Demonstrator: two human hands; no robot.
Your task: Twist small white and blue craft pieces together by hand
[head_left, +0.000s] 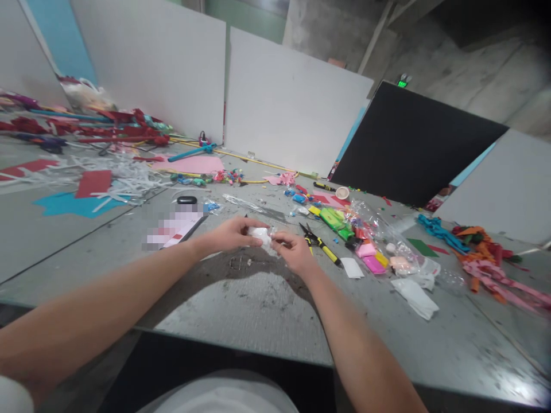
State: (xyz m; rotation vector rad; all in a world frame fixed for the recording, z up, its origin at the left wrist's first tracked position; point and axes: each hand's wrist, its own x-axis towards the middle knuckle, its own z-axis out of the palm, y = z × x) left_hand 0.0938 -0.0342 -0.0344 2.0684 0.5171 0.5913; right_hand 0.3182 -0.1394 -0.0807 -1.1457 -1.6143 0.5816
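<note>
Pinches the left end of a white packet [259, 233] between the thumb and fingers of the left hand [239, 234]; pinches its crinkled, clear right end with the right hand [293, 251]. Holds it over the grey table [241, 304]. Has yellow-handled pliers [329, 253] lying with blades apart just beside the right hand, bright wrapped blocks [373, 264] farther right, and a black case [187, 200] beyond the left hand, off to the left.
</note>
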